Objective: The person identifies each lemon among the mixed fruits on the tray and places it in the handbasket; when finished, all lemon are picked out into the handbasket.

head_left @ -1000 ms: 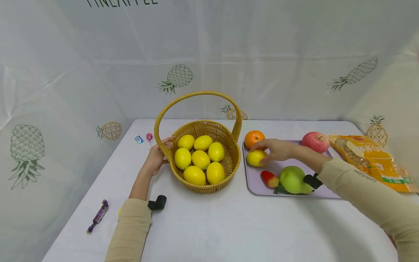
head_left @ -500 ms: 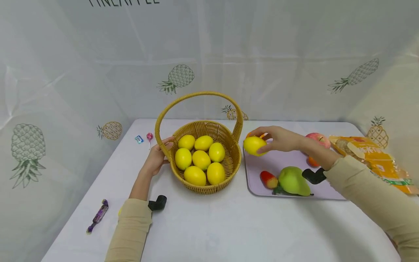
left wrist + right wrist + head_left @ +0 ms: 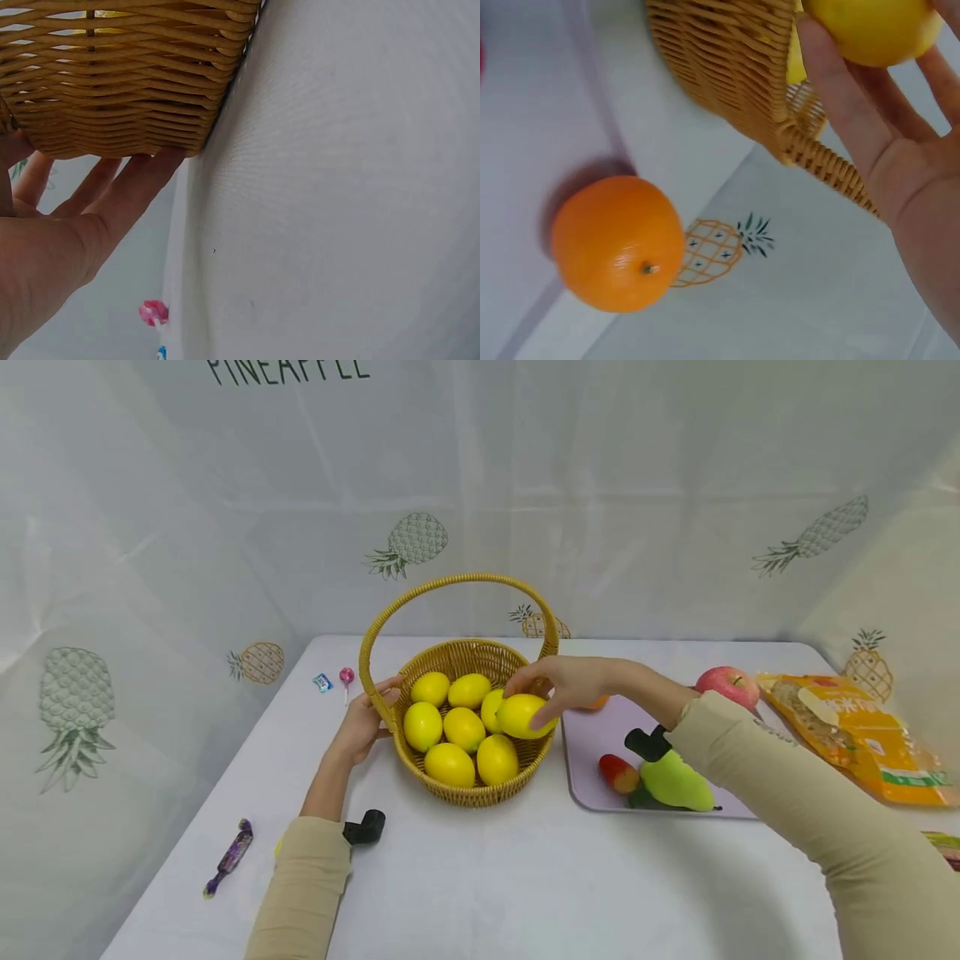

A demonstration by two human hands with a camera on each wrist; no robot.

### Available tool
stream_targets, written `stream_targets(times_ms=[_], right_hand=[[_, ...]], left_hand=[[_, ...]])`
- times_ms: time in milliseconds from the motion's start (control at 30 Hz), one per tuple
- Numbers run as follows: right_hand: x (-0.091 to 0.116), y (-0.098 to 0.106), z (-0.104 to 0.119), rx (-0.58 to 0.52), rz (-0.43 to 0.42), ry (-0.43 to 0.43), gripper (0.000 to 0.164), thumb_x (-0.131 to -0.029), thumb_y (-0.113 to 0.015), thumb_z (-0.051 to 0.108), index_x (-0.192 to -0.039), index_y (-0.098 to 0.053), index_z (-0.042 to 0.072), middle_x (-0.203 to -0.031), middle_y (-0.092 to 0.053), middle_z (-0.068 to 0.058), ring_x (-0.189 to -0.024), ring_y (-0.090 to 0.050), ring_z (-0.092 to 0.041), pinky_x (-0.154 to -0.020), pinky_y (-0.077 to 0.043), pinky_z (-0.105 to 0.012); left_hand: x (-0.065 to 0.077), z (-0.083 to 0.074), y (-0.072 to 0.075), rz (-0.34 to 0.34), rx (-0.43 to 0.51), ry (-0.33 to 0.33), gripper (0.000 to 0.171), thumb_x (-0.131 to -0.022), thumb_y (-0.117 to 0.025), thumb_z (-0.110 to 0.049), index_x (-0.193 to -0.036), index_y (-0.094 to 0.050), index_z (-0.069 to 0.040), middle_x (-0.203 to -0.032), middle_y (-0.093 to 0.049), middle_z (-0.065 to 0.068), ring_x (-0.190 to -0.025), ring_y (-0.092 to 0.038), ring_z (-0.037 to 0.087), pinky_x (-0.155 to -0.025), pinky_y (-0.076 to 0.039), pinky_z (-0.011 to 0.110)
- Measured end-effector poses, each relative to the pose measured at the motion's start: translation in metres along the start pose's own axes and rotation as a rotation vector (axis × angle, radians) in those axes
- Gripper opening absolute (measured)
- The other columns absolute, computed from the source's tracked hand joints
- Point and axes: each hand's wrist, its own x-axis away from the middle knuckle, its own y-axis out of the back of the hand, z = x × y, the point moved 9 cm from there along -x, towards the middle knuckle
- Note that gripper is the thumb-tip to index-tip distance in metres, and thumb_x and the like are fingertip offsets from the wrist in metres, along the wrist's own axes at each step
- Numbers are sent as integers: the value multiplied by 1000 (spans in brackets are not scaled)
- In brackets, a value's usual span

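Note:
My left hand (image 3: pixel 358 724) rests against the left side of a woven basket (image 3: pixel 447 793) with a tall arched handle. The left wrist view shows its fairly straight fingers (image 3: pixel 131 195) touching the wicker wall. Several yellow lemons (image 3: pixel 464 727) lie in the basket. Over the basket's right rim, my right hand (image 3: pixel 581 681) holds another lemon (image 3: pixel 521 717) between thumb and fingers. That held lemon (image 3: pixel 874 30) is partly cut off at the top of the right wrist view. My right hand and its lemon hide part of the rim.
Right of the basket, a lilac tray (image 3: pixel 581 777) bears a strawberry (image 3: pixel 618 773) and a green pear (image 3: pixel 678 781). An orange (image 3: pixel 619 244) sits by its back left corner. Farther right are an apple (image 3: pixel 727 687) and an orange packet (image 3: pixel 862 735). Wrapped candy (image 3: pixel 228 858) and a lollipop (image 3: pixel 347 676) lie left.
My right hand has lifted a lemon off the tray and carried it left over the basket's right rim. My left hand has stayed at the basket's side.

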Motion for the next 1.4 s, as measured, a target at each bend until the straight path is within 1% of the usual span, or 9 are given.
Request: stream_targets(times_ms=[200, 367, 533, 733, 867, 1033, 1200, 1300, 1400], right_hand=[[-25, -13, -3, 148, 172, -125, 49, -83, -78, 18, -126, -56, 22, -132, -51, -1, -120, -45, -23, -106, -35, -41], [-32, -16, -12, 253, 265, -246, 49, -82, -78, 14, -123, -55, 25, -133, -49, -5, -118, -44, -25, -100, -40, -40], [-37, -20, -19, 299, 268, -315, 46, -82, -78, 12, -122, -59, 26, -129, -50, 1, -115, -43, -21, -98, -42, -37], [-45, -29, -26, 329, 261, -265, 41, -82, -79, 14, -120, -65, 23, -121, -56, 7, -112, -46, -17, -102, -38, -35], [-44, -20, -24, 280, 200, -238, 43, -82, -79, 14, -121, -65, 21, -120, -57, 4, -110, -50, -19, -98, -43, -33], [-34, 2, -3, 226, 96, -112, 43, -83, -77, 11, -123, -63, 12, -122, -58, -5, -112, -53, -28, -94, -46, -35], [-12, 16, 27, 265, -87, 82, 41, -87, -74, 13, -126, -62, 10, -130, -57, -4, -121, -49, -26, -102, -40, -42], [11, 7, 44, 348, -206, 232, 39, -89, -72, 15, -126, -61, 11, -134, -53, -7, -125, -46, -25, -104, -39, -45], [39, -15, 53, 530, -298, 385, 39, -87, -74, 18, -124, -62, 12, -136, -52, -11, -126, -46, -28, -102, -41, -47]], left_hand=[[13, -14, -11, 10, -3, 3, 45, -105, -42, -16, -147, -36, -1, -147, -34, 23, -123, -41, 38, -84, -52, 41], [13, -18, -16, 15, -12, 0, 45, -105, -42, -17, -147, -37, -2, -147, -35, 23, -126, -41, 39, -90, -49, 48], [0, -5, -11, 12, 3, -4, 45, -105, -43, -19, -148, -38, -5, -146, -36, 23, -126, -41, 39, -88, -50, 49], [-8, 6, -8, 8, -10, -14, 47, -104, -45, -25, -148, -39, -10, -147, -38, 20, -126, -42, 38, -90, -49, 50], [-8, 6, -7, 8, -9, -18, 46, -104, -45, -24, -148, -40, -10, -146, -38, 19, -126, -42, 37, -90, -49, 51], [-8, 6, -4, 12, 2, -17, 45, -105, -42, -20, -148, -39, -8, -148, -36, 19, -127, -40, 38, -90, -48, 53], [-8, 5, 1, 12, -39, -22, 45, -105, -42, -21, -148, -39, -9, -146, -38, 21, -126, -42, 40, -90, -48, 53], [-6, 2, 7, -9, -112, -43, 44, -106, -41, -22, -147, -41, -8, -145, -40, 23, -126, -43, 41, -89, -50, 52], [0, -10, 22, -121, -222, -110, 43, -105, -41, -22, -146, -43, -6, -144, -42, 22, -126, -45, 40, -90, -50, 50]])
